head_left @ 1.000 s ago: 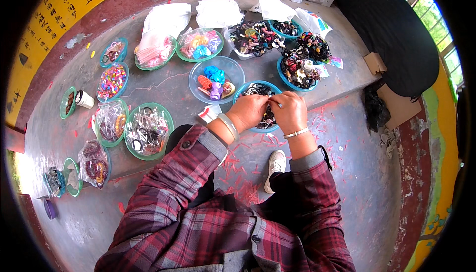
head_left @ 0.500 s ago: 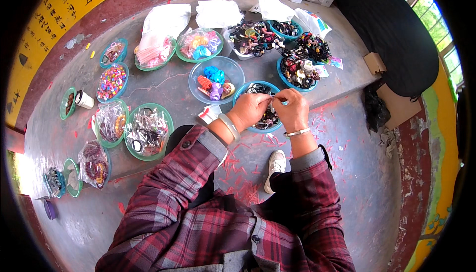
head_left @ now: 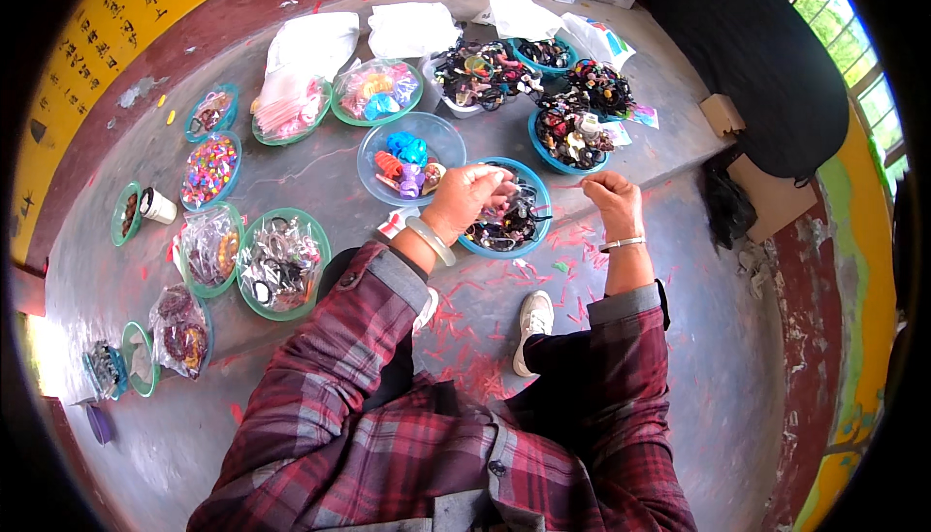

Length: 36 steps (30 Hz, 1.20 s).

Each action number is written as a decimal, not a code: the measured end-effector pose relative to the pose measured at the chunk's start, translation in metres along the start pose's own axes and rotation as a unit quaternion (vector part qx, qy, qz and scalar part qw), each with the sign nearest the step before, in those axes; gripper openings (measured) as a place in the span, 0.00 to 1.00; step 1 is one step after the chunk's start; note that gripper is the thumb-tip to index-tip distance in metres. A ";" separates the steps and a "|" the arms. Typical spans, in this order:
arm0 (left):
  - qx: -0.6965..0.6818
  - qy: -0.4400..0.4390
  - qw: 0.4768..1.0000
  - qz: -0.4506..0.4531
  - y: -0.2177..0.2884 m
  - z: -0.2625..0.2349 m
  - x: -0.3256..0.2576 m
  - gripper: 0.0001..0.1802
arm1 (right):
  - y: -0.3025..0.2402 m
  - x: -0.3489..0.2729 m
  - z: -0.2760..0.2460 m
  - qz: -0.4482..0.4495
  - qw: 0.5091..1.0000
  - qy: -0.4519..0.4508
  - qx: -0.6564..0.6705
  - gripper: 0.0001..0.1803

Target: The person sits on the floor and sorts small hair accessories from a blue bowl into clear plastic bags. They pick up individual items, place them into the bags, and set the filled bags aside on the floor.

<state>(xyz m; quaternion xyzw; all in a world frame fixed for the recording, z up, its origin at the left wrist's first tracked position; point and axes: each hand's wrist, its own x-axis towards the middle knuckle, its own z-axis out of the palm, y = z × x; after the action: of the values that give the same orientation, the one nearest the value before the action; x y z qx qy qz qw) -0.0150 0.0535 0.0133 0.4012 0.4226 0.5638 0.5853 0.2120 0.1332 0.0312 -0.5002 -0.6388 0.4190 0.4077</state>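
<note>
I see my left hand (head_left: 468, 194) pinched shut on a small dark bead piece above the blue bowl (head_left: 539, 231) of glossy dark beads on the floor (head_left: 320, 173). A thin thread (head_left: 572, 183) runs rightward, taut and nearly level, to my right hand (head_left: 611, 200), pinching its end.

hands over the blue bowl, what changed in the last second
The two hands were pressed together above the blue bowl; now they have come apart. The right hand has drawn off to the right, pinching something thin that I cannot make out, while the left hand stays over the bowl, closed around a small dark piece. The other bowls and bags on the floor have not moved.
</note>
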 end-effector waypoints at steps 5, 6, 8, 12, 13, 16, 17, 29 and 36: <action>-0.016 0.014 1.000 0.019 -0.010 -0.008 0.004 0.14 | 0.035 0.006 -0.049 0.062 0.984 -0.008 -0.165 0.07; -0.015 0.015 1.000 0.019 -0.010 -0.007 0.005 0.14 | 0.047 0.005 -0.059 0.023 0.976 -0.007 -0.215 0.07; -0.014 0.016 1.000 0.016 -0.009 -0.005 0.004 0.14 | 0.063 0.004 -0.075 0.063 0.954 -0.013 -0.294 0.07; 0.007 0.016 1.000 0.009 -0.011 -0.003 0.005 0.14 | 0.092 -0.002 -0.102 0.110 0.941 0.027 -0.318 0.06; 0.004 0.014 1.000 0.012 -0.012 -0.002 0.005 0.14 | 0.106 -0.002 -0.111 0.111 0.943 0.037 -0.310 0.06; -0.004 0.002 1.000 0.015 -0.014 0.003 0.006 0.15 | 0.144 -0.005 -0.138 0.147 0.945 0.065 -0.284 0.08; -0.001 0.002 1.000 0.018 -0.015 0.003 0.006 0.15 | 0.150 -0.007 -0.142 0.164 0.945 0.056 -0.279 0.08; 0.019 -0.012 1.000 0.007 -0.022 0.008 0.008 0.14 | 0.201 -0.025 -0.179 0.263 0.864 -0.043 -0.427 0.21; 0.049 -0.019 0.999 0.016 -0.021 0.007 0.006 0.16 | 0.193 -0.038 -0.184 0.386 0.743 0.070 -0.542 0.23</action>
<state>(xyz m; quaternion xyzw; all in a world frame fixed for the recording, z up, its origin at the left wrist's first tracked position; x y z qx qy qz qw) -0.0012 0.0588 -0.0049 0.4466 0.4320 0.5446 0.5634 0.4487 0.1485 -0.0961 -0.8687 -0.4800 0.0871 -0.0856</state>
